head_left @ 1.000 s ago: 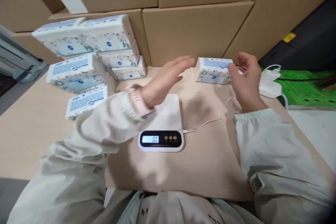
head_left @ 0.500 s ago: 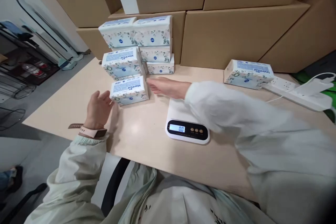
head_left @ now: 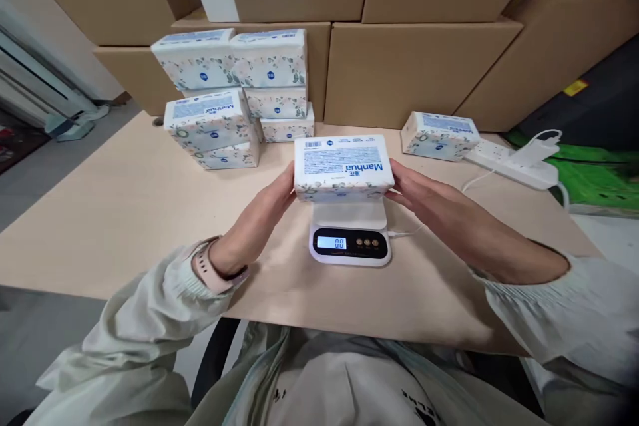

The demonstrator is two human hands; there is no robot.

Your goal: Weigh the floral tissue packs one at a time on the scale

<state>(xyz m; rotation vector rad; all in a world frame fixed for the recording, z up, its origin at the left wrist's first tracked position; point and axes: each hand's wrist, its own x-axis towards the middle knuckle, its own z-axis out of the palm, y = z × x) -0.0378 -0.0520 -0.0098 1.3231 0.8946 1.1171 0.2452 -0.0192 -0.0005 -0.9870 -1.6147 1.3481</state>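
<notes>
Between my two hands is a white tissue pack (head_left: 343, 166) with blue lettering, over the plate of a white scale (head_left: 349, 215). My left hand (head_left: 264, 213) presses on its left end and my right hand (head_left: 424, 196) on its right end. The scale's display reads 0.0. Whether the pack's underside touches the plate cannot be made out. Several more packs stand stacked at the back left, with a front stack (head_left: 210, 126) and a taller rear stack (head_left: 272, 73).
A single tissue pack (head_left: 439, 136) lies at the back right beside a white power strip (head_left: 519, 163) with a cable. Cardboard boxes (head_left: 414, 73) line the table's rear. A green item (head_left: 599, 176) is at the far right.
Both hands have taken hold of the pack that stood in front of the left stack and moved it right, over the scale. The view has shifted to the right.
</notes>
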